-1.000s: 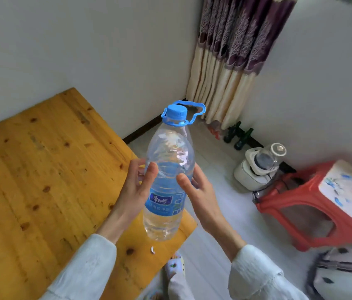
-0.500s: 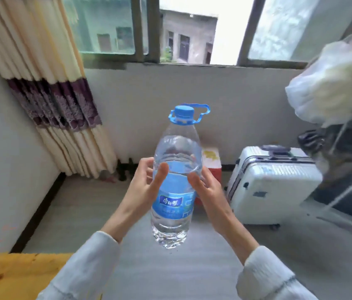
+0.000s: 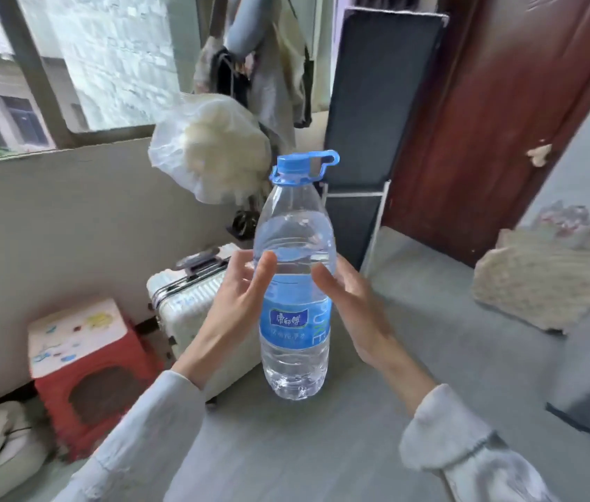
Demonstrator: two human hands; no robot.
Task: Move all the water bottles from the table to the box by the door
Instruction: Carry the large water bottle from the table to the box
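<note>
A large clear water bottle (image 3: 295, 353) with a blue cap, blue carry ring and blue label stands upright in mid-air at the centre of the view. My left hand (image 3: 235, 313) holds its left side, thumb in front and fingers behind. My right hand (image 3: 355, 309) holds the right side the same way. The bottle hangs above the grey floor (image 3: 286, 447). A dark red door (image 3: 503, 114) is ahead on the right. No box and no table show in this view.
A white suitcase (image 3: 184, 302) stands just left of my hands, with a red stool (image 3: 86, 371) further left. A plastic bag (image 3: 210, 150) and clothes hang ahead. A dark panel (image 3: 376, 103) leans beside the door. Broken plaster (image 3: 540, 280) marks the right wall.
The view has swung right, from the table and curtain past the window to the door. The bottle stays upright between both hands, held the same way.
</note>
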